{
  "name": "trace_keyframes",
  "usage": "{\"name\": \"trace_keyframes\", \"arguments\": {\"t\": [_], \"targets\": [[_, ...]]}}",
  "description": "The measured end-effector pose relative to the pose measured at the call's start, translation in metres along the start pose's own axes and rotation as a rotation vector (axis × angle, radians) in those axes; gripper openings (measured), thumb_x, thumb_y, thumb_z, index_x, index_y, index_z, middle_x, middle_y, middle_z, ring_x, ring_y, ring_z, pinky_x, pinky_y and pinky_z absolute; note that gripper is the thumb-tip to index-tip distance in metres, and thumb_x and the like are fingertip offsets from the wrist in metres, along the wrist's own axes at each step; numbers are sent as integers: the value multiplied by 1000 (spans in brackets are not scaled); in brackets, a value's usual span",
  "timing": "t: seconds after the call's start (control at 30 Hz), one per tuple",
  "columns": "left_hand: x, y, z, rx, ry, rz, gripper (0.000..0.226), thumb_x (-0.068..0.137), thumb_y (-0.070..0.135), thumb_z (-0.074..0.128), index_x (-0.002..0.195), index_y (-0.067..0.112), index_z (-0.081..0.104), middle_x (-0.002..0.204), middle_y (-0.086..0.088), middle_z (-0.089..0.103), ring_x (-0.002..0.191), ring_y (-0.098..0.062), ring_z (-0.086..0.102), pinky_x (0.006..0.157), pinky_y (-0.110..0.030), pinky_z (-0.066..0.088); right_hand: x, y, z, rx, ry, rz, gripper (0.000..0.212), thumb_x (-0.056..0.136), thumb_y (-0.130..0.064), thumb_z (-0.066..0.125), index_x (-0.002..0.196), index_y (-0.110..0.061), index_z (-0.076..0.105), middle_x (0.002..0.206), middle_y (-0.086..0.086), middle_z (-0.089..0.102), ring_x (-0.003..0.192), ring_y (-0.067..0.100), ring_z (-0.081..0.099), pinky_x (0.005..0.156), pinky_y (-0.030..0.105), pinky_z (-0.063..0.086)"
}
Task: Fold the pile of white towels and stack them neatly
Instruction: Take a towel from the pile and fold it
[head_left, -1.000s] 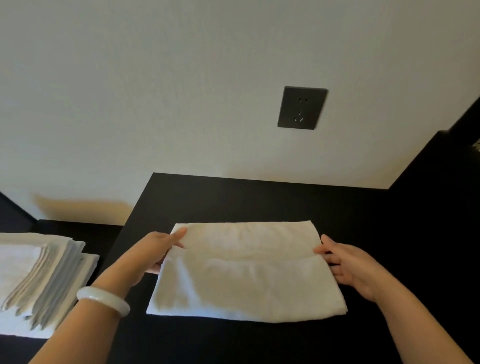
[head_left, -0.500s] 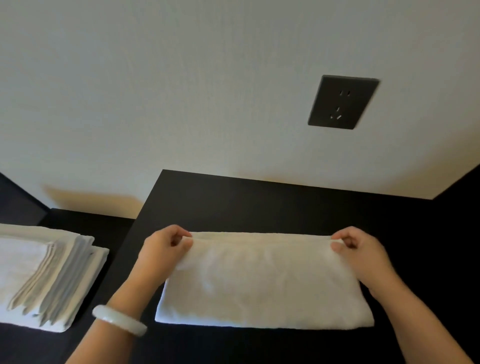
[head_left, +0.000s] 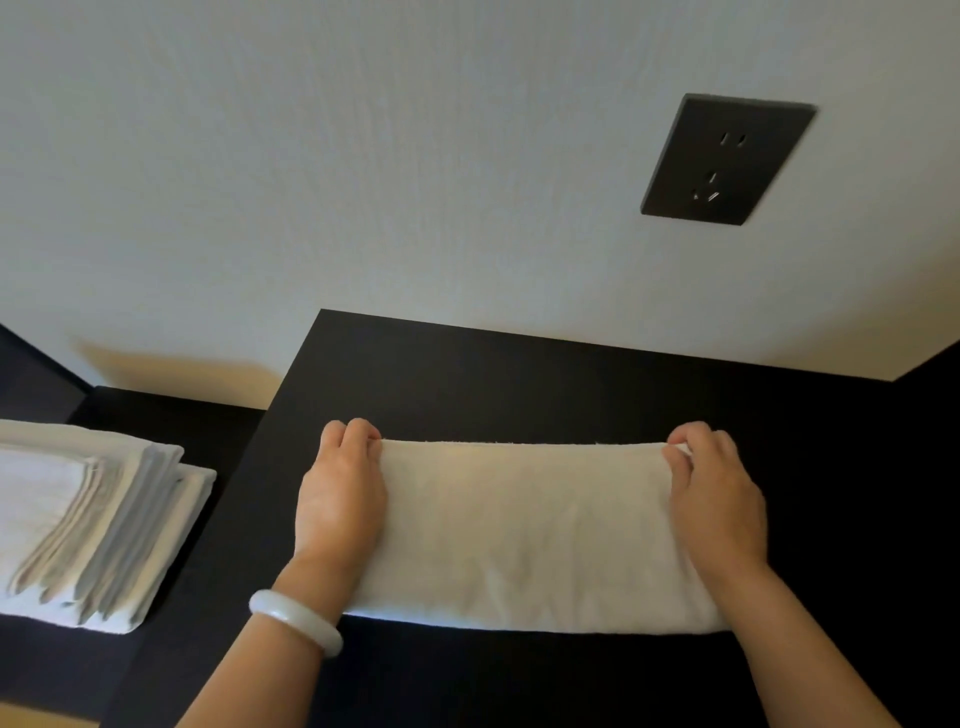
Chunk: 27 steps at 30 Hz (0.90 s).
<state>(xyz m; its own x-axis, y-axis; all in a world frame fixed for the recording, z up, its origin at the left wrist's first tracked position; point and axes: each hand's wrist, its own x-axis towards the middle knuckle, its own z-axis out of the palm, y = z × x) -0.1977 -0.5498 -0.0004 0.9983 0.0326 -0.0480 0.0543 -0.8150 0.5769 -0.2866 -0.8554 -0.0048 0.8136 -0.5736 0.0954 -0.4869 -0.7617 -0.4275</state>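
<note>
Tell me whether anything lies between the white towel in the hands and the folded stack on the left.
Nothing visible does. The left hand and right hand pinch the far corners of the white terry towel; only bare black tabletop separates it from the stack of folded white towels.

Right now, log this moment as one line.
step: folding towel | left hand: grips far-left corner | right hand: grips far-right corner | towel: flat on black table | folded stack: lower surface, left

Bare forearms, a smooth white bangle (head_left: 296, 627) circling the left wrist
</note>
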Motion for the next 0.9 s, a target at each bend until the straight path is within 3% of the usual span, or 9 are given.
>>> {"name": "trace_keyframes", "arguments": {"t": [0.2,0.3,0.4,0.5,0.57,0.63,0.7,0.77,0.9], "targets": [[0,-3,1,41,13,50,17,106,26,37,106,21,53,107,3,45,78,-17,54,73,-37,49,1,7,4,-44,16,-21,14,104,-31,40,101,-23,52,103,-4,40,65,5,44,51,23,31],[-1,1,2,190,59,87,23,98,10,50,121,13,57,120,-4,46,103,-22,49,89,-36,48,0,3,3,-79,-6,49,21,103,-30,44,116,-20,57,115,0,40,75,9,49,55,21,37],[-4,25,14,306,161,360,40,77,-1,70,116,7,64,124,-11,53,110,-30,48,89,-44,48,-2,-12,1,-187,64,-28,33,97,-20,56,130,-12,58,136,8,46,114,24,52,88,34,49],[-12,56,43,218,27,707,38,78,8,72,115,12,66,129,-8,58,119,-26,52,93,-41,47,-7,-32,2,-178,22,-238,42,95,-19,58,136,-10,55,149,10,44,137,28,41,112,43,35],[-14,59,62,273,-121,839,36,94,23,57,130,21,60,143,-3,52,133,-22,47,108,-38,38,-10,-33,8,-162,-168,-308,51,102,-29,45,151,-17,38,162,5,26,150,20,21,122,37,15],[-13,50,74,370,-215,859,43,104,36,35,145,31,45,154,4,42,143,-17,36,118,-37,21,-11,-23,12,-205,-334,-304,59,103,-48,18,159,-28,11,167,-4,3,152,10,-6,124,32,-6],[-11,41,79,428,-226,859,46,105,41,25,150,35,37,155,6,39,145,-15,34,116,-40,15,-8,-11,12,-263,-360,-302,81,86,-69,-15,157,-33,-3,166,-9,-7,149,6,-17,121,34,-15],[-11,39,80,470,-200,870,47,105,41,25,149,35,38,153,5,43,142,-17,38,113,-42,17,-3,-3,10,-351,-337,-282,102,67,-73,-37,156,-30,-8,165,-7,-9,148,8,-20,121,38,-16],[-23,57,81,453,-116,888,47,101,37,31,144,26,49,150,-1,47,141,-22,41,110,-47,20,-1,-6,8,-321,-236,-263,78,84,-60,-15,154,-25,-7,165,-4,-8,150,11,-17,122,38,-15]]}}
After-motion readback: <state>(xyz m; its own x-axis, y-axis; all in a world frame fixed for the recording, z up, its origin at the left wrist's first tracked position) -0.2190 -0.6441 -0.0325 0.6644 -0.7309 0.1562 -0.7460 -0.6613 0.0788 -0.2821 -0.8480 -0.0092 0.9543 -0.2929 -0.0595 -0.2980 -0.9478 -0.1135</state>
